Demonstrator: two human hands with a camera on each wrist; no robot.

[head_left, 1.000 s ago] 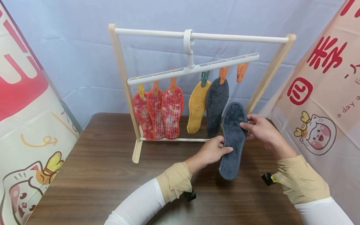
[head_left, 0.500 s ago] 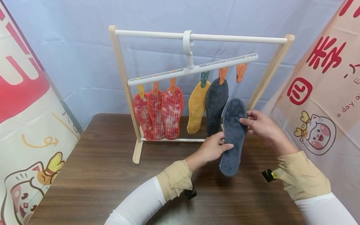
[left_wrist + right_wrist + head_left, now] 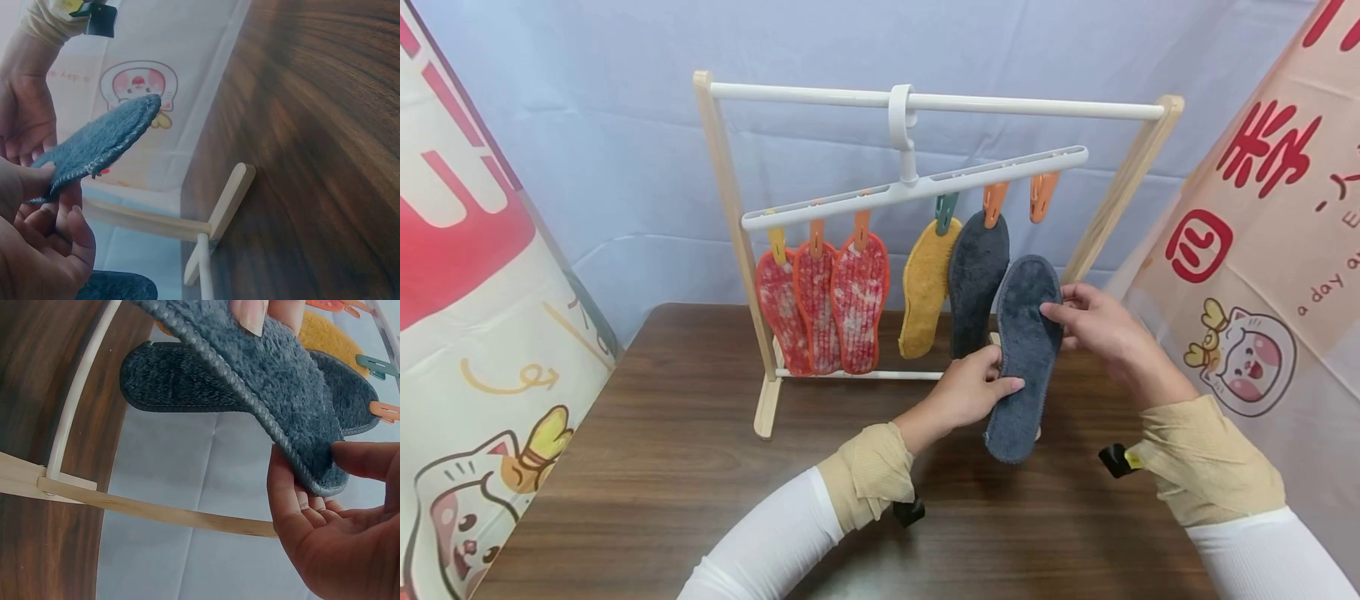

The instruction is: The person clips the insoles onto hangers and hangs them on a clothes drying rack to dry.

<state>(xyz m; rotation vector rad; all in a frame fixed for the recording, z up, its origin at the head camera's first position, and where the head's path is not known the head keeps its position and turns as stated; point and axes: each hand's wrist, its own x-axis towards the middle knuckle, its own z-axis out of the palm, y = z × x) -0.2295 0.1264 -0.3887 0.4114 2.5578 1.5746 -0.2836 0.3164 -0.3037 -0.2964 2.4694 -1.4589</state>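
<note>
A dark grey fuzzy insole (image 3: 1028,350) is held above the table, in front of the rack's right side. My left hand (image 3: 973,386) pinches its left edge below the middle, thumb on the front face. Higher up on the right edge, my right hand (image 3: 1097,327) pinches it between thumb and fingers. In the right wrist view that insole (image 3: 250,381) crosses in front of a second grey insole (image 3: 181,378), which hangs from an orange clip (image 3: 996,205). To the right of that, another orange clip (image 3: 1042,197) hangs with nothing in it.
A white hanger bar (image 3: 917,188) hooks over a wooden rack's top rail (image 3: 1037,103), tilted up to the right. From it hang a yellow insole (image 3: 928,287) in a green clip (image 3: 946,213) and three red-and-white insoles (image 3: 861,304). The rack stands on a brown table (image 3: 670,467).
Both hands have raised the grey insole slightly, bringing its top closer to the level of the clips. The hanging insoles stay in place.
</note>
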